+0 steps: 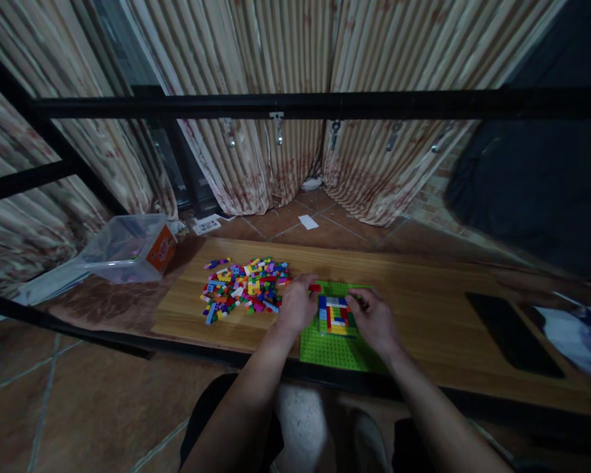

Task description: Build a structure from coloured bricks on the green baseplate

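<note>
A red brick [315, 288] sits at the left hand's [298, 305] fingertips. Between both hands lies a bright green baseplate [337, 348] bearing blue, white, red and yellow bricks [335, 315]. Left of the left hand is a multicoloured brick pile [243, 286].

both forearms are bare, with no sleeves, watch or rings showing on the left hand [298, 305] or the right hand [377, 322]. lower down, dark clothing covers the legs. pale footwear shows between them, too blurred to detail.

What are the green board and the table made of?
The green board looks like plastic: bright, even colour with rows of little studs, fairly matt. The table looks like wood or a wood-look laminate: light brown with grain streaks and a smooth, slightly shiny top. Which of the two it is cannot be told.
</note>
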{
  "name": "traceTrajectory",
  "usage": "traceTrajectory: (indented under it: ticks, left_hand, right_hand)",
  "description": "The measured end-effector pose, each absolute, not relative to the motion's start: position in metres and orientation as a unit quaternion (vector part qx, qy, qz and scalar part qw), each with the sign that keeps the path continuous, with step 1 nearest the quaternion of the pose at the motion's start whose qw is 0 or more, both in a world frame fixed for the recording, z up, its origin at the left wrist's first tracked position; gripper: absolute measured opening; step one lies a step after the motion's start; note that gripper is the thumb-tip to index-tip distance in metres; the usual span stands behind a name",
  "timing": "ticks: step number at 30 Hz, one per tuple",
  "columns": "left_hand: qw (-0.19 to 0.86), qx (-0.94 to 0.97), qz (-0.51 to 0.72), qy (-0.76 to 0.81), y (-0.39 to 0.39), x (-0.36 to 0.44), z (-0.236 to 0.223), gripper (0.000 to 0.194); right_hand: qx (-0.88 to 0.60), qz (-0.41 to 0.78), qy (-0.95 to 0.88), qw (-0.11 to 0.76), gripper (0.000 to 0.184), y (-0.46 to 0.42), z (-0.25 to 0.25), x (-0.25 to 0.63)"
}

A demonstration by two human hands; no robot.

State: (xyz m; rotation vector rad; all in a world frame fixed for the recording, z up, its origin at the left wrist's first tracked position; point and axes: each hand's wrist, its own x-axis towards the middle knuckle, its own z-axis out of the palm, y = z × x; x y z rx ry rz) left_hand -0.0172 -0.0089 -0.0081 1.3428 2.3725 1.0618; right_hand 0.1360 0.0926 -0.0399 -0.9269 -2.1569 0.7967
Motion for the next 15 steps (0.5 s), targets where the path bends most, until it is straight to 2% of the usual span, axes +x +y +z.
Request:
traceTrajectory:
  ticks: [15]
  left_hand:
    - [0.165,0.481,0.363,0.781,0.003,-0.006,-0.020,0.040]
  right_hand:
    - [-0.341,0.327,-0.827,0.306,0.033,0.093,-0.040,0.132]
